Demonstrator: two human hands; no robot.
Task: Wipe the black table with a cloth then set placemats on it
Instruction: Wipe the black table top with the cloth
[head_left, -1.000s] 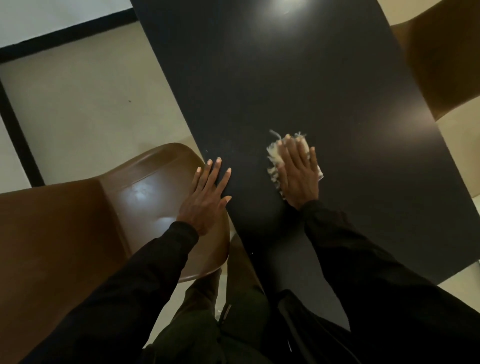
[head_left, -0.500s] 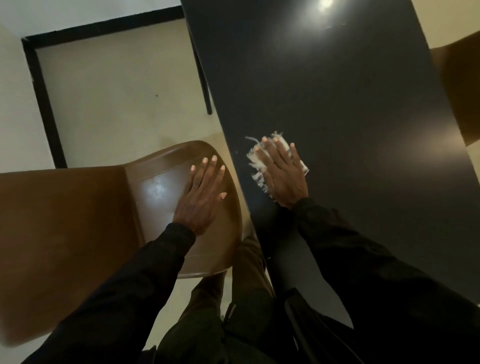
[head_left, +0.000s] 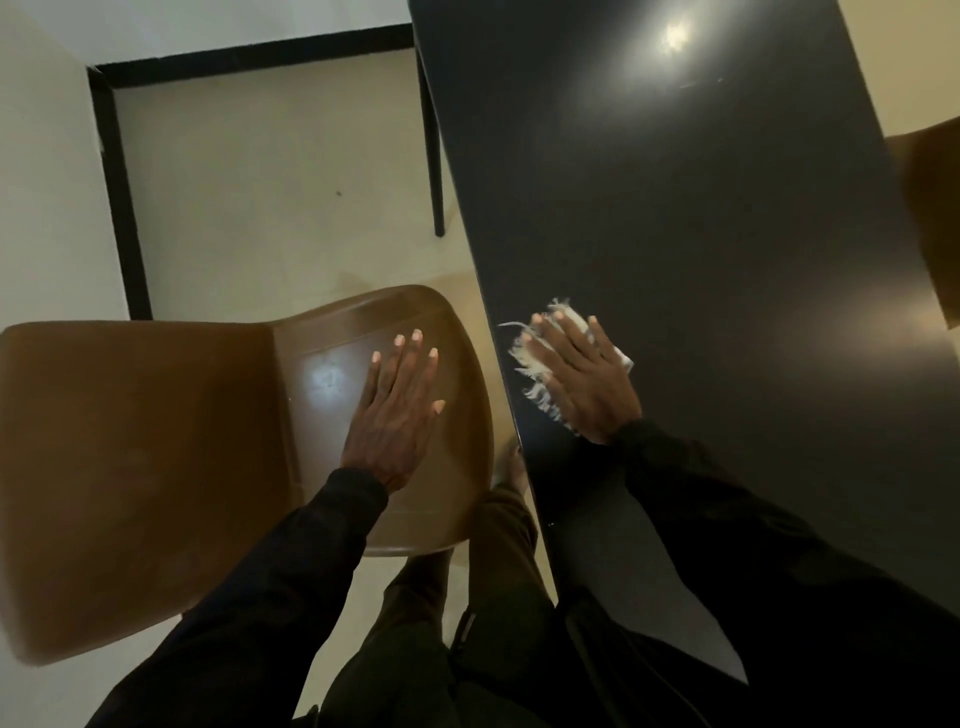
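Note:
The black table (head_left: 701, 218) fills the right half of the view. A white frayed cloth (head_left: 530, 364) lies on it close to the left edge. My right hand (head_left: 582, 374) lies flat on the cloth with straight fingers and presses it to the tabletop. My left hand (head_left: 397, 410) is spread flat over the seat of a brown chair (head_left: 322, 374) left of the table; whether it touches the seat I cannot tell. No placemats are in view.
The brown chair stands close against the table's left edge, its backrest (head_left: 130, 467) toward the left. A second brown chair (head_left: 930, 218) shows at the right edge. A black table leg (head_left: 434, 171) stands on the pale floor. My legs are between chair and table.
My right hand has slid the cloth left, up to the table's left edge. My left hand has left the table edge and now lies over the chair seat.

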